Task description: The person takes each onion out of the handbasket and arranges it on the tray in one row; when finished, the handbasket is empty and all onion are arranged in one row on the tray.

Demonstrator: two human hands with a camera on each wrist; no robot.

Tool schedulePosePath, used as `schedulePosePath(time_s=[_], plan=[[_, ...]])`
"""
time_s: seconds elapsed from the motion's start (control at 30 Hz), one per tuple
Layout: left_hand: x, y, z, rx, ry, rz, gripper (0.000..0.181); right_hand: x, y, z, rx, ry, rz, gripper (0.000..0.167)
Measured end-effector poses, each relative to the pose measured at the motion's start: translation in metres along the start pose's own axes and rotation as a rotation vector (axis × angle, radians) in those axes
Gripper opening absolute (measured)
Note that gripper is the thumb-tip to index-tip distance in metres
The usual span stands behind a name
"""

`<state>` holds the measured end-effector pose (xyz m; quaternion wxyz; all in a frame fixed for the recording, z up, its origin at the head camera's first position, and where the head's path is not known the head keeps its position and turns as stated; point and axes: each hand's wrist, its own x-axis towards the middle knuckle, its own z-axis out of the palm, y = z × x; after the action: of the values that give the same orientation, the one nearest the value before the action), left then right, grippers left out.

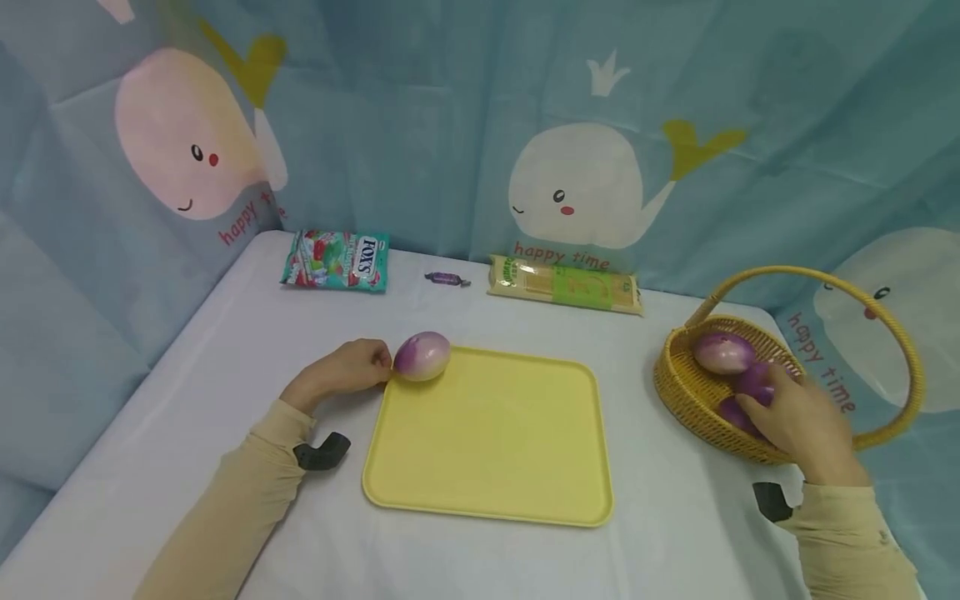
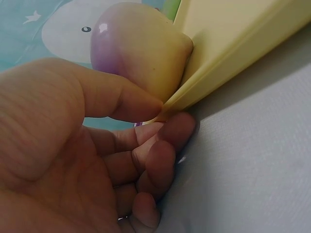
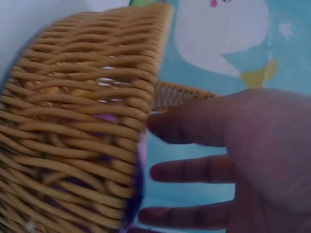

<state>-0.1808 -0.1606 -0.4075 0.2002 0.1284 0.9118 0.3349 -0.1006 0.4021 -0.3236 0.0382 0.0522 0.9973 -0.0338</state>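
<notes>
My left hand point(image 1: 352, 367) pinches the upper left corner of a yellow tray point(image 1: 495, 442); in the left wrist view the thumb point(image 2: 141, 104) is above the rim and the curled fingers below. Just inside that corner lies a shiny purple-and-white onion point(image 1: 422, 356). Over the near right side of a wicker basket point(image 1: 686, 412) reaches my right hand point(image 1: 806, 417), beside several purple onions point(image 1: 723, 352). From the right wrist view, its fingers point(image 3: 194, 170) look straight and apart, outside the woven wall, with nothing visible between them.
Along the back lie a FOX'S candy bag point(image 1: 337, 261), a purple wrapped candy point(image 1: 447, 279) and a pack of noodles point(image 1: 566, 285). The basket's tall handle point(image 1: 911, 358) arches over its right side. A blue whale-print curtain point(image 1: 420, 142) hangs behind the white-covered table point(image 1: 300, 533).
</notes>
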Motion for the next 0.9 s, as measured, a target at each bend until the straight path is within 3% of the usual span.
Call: schedulePosePath(time_s=[0.13,0.27,0.43,0.53,0.63,0.73,0.9], plan=[[-0.001,0.0,0.0,0.002,0.005,-0.005,0.013,-0.001,0.002,0.005,0.005,-0.101,0.025,0.074],[-0.002,0.001,0.001,-0.007,-0.001,0.001,0.015,0.002,-0.001,0.009,0.034,-0.152,0.013,0.076],[-0.002,0.002,0.0,0.002,0.004,0.004,0.014,0.003,-0.002,0.01,0.041,-0.155,0.001,0.071],[-0.002,0.002,0.0,0.006,0.005,0.004,0.014,0.002,-0.003,0.01,0.063,-0.113,0.02,0.076],[-0.001,0.002,0.0,0.009,0.005,0.005,0.015,0.002,-0.011,0.006,0.121,0.003,0.039,0.08],[0.0,0.001,0.0,0.016,0.009,-0.004,0.015,0.003,-0.029,0.0,0.202,0.111,-0.008,0.079],[0.0,-0.001,0.001,0.021,0.008,-0.006,0.014,0.009,-0.078,-0.008,0.306,0.126,-0.125,0.08]])
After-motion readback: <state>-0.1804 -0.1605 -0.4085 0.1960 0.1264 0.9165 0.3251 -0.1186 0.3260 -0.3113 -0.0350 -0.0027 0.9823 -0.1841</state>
